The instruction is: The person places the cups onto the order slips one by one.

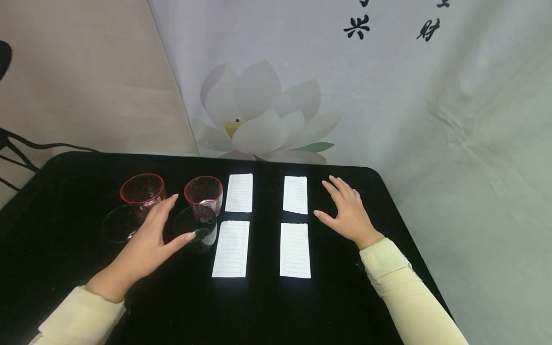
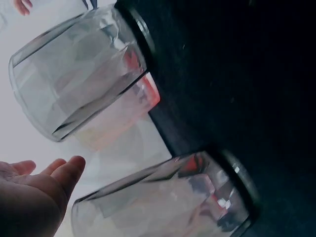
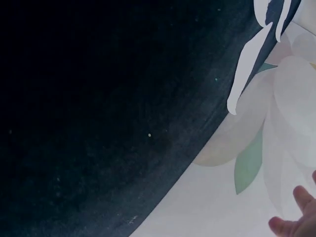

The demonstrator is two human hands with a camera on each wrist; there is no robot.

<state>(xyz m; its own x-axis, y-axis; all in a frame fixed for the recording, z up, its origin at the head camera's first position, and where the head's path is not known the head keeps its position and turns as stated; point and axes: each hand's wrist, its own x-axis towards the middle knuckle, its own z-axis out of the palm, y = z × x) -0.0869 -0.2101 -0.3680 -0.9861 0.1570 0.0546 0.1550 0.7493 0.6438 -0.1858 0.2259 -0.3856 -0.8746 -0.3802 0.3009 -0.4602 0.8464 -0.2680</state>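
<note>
My left hand (image 1: 148, 242) is among the drinking glasses on the left, thumb and fingers spread with nothing gripped. To its right stands a clear glass (image 1: 206, 219), overlapped by the thumb tip in the head view. Another clear glass (image 1: 113, 224) is on its left, partly behind the fingers. Farther back are two red-rimmed glasses, one on the left (image 1: 140, 191) and one on the right (image 1: 204, 189). The left wrist view shows both clear glasses upright, one upper (image 2: 74, 74) and one lower (image 2: 158, 202). My right hand (image 1: 349, 215), fingers apart, hovers beside the white papers, holding nothing.
Four lined white papers lie in two columns: back left (image 1: 239, 192), front left (image 1: 231, 249), back right (image 1: 295, 194) and front right (image 1: 295, 250). The black table (image 1: 267, 311) ends at a printed cloth backdrop (image 1: 388, 105). A dark stand (image 1: 15, 153) is at far left.
</note>
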